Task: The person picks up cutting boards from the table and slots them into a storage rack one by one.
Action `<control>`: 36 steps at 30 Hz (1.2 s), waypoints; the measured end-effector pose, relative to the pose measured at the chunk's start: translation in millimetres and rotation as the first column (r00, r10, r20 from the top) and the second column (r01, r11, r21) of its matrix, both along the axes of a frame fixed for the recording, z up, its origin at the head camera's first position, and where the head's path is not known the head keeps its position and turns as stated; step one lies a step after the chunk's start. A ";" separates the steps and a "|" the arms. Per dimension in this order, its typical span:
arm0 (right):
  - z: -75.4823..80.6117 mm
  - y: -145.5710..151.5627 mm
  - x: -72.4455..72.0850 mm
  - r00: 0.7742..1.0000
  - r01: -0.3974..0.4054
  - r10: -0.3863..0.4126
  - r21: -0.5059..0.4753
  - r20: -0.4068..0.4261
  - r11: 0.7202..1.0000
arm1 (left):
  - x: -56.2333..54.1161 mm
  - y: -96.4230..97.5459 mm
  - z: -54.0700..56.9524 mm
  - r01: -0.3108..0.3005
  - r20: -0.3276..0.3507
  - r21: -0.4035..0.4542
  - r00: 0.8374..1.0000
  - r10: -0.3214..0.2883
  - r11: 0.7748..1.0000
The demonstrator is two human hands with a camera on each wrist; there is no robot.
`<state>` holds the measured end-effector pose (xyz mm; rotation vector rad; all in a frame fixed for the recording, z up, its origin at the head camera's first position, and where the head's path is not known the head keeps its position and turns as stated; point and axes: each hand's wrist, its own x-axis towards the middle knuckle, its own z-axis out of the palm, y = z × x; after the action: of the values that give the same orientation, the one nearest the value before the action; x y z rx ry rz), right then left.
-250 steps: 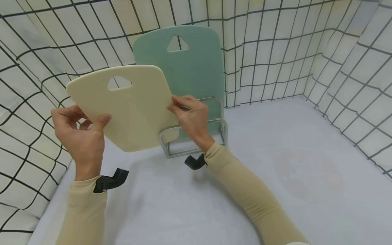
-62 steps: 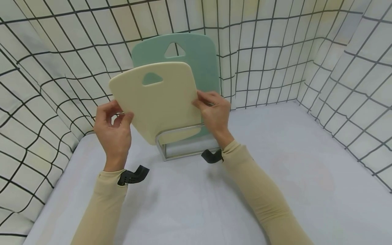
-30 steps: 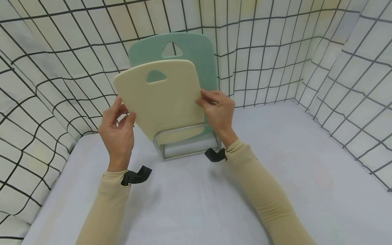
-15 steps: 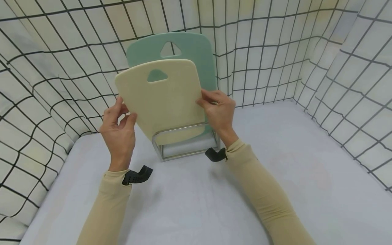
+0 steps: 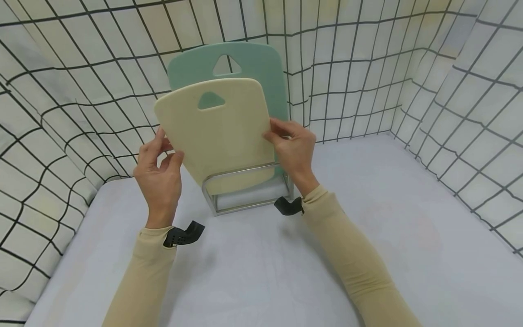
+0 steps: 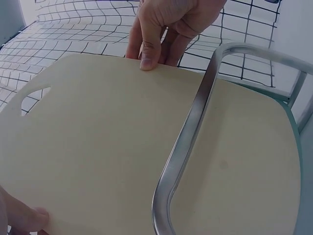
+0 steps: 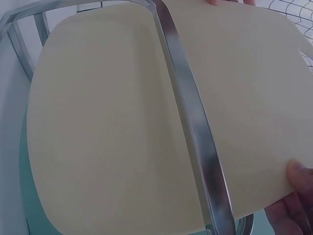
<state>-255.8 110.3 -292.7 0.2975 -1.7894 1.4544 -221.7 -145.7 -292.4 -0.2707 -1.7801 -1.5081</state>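
Note:
In the head view, a cream cutting board stands slightly tilted, its lower part behind the front bar of a metal rack. My left hand pinches its left edge, thumb in front. My right hand pinches the opposite edge between thumb and fingers. Directly behind, a larger green cutting board stands upright; the cream one covers most of it. The left wrist view shows the rack's bar crossing in front of the cream board's face. In the right wrist view, my right thumb presses on that face.
A white surface lies under the rack. Behind and to both sides stand white walls with a dark grid. Black wrist mounts are strapped over beige sleeves.
Both hands have carried the cream board rightwards from the rack's left side, so it now overlaps the green board more, behind the front bar. In the last second it barely shifts.

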 end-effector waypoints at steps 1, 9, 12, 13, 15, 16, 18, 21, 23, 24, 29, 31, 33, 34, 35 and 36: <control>-0.3 0.0 0.0 1.000 -0.001 0.001 -0.004 0.001 1.000 | -0.3 0.3 -0.2 -0.004 -0.004 0.004 1.000 0.004 1.000; -2.6 -0.1 -1.3 0.999 -0.010 0.007 -0.073 -0.046 0.997 | -3.1 2.8 -3.9 -0.012 -0.057 0.032 0.998 0.014 0.999; -2.5 -0.2 -1.1 0.999 -0.021 0.017 -0.080 -0.052 0.997 | -3.2 3.3 -4.4 -0.001 -0.057 0.062 0.998 0.005 0.998; -2.4 -0.2 -1.0 0.998 -0.023 0.018 -0.079 -0.054 0.997 | -3.2 3.5 -4.4 0.000 -0.055 0.072 0.999 0.004 0.997; -2.3 0.0 -1.0 0.998 -0.024 0.020 -0.076 -0.058 0.997 | -3.3 3.5 -4.5 0.003 -0.053 0.080 0.999 0.001 0.997; -2.4 0.2 -1.0 0.998 -0.025 0.021 -0.073 -0.061 0.997 | -3.4 3.5 -4.6 0.003 -0.052 0.083 0.999 0.001 0.997; -2.4 0.5 -1.4 0.998 -0.027 0.022 -0.071 -0.063 0.997 | -3.7 3.5 -4.8 0.001 -0.050 0.082 0.999 0.003 0.997; -2.1 1.0 -1.9 0.998 -0.028 0.023 -0.071 -0.063 0.997 | -4.4 3.4 -4.8 -0.001 -0.047 0.083 0.999 0.005 0.997; -2.0 1.5 -2.1 0.998 -0.030 0.025 -0.076 -0.059 0.997 | -4.7 3.7 -4.7 -0.001 -0.045 0.078 0.999 0.005 0.997; -2.1 1.7 -2.4 0.998 -0.031 0.027 -0.079 -0.057 0.996 | -4.9 3.9 -4.7 0.000 -0.046 0.077 0.999 0.003 0.997; -3.2 3.4 -2.5 0.998 -0.035 0.031 -0.098 -0.048 0.995 | -4.9 5.2 -5.5 0.012 -0.061 0.061 0.998 -0.009 0.998; -3.3 3.8 -2.1 0.999 -0.036 0.032 -0.104 -0.043 0.994 | -4.7 5.7 -5.8 0.016 -0.062 0.055 0.998 -0.012 0.998; -3.5 4.0 -1.8 0.999 -0.038 0.034 -0.108 -0.038 0.993 | -4.4 6.0 -6.1 0.013 -0.051 0.048 0.999 -0.010 0.999; -3.4 4.1 -1.5 0.999 -0.038 0.034 -0.106 -0.039 0.994 | -4.5 6.0 -6.3 0.011 -0.045 0.045 0.999 -0.009 0.999; -3.4 4.3 -1.3 0.999 -0.038 0.034 -0.105 -0.039 0.994 | -4.6 5.8 -6.8 0.010 -0.045 0.040 0.999 -0.008 0.999; -3.5 4.7 -1.2 0.999 -0.039 0.035 -0.103 -0.039 0.994 | -4.9 6.2 -7.0 0.010 -0.038 0.045 0.999 -0.008 0.999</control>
<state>-257.0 115.0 -296.3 0.3034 -1.6807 1.5521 -226.6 -139.5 -299.4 -0.2832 -1.7156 -1.5373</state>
